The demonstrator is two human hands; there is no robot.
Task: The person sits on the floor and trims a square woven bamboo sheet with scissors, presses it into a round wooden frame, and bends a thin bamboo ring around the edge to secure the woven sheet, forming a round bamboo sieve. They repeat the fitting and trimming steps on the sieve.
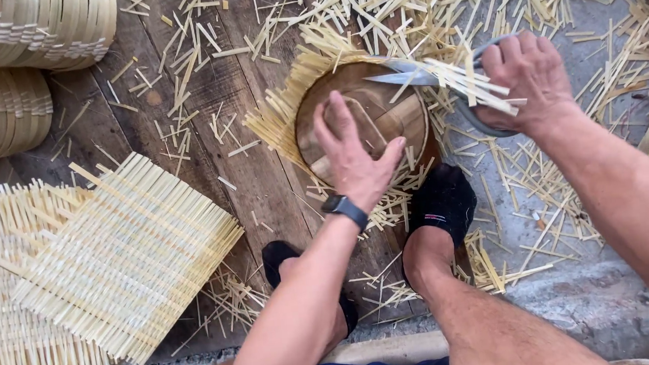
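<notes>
Your left hand [353, 156] lies flat, fingers spread, pressing the round brown wooden disc [362, 120] down onto a woven mat of pale bamboo strips [287, 107] on the plank floor [253, 173]. Your right hand [527, 79] is closed around large grey shears [441, 78]; their blades point left along the disc's far rim, where strip ends jut out. Your right hand is nearer that edge.

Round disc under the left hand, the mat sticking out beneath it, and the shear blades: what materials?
Round disc: wood, brown, smooth, visible grain. Mat: pale thin splints, likely bamboo, matte, ends raw-cut. Shear blades: grey metal, slight sheen. Left hand presses the disc; right hand grips the shears.
</notes>
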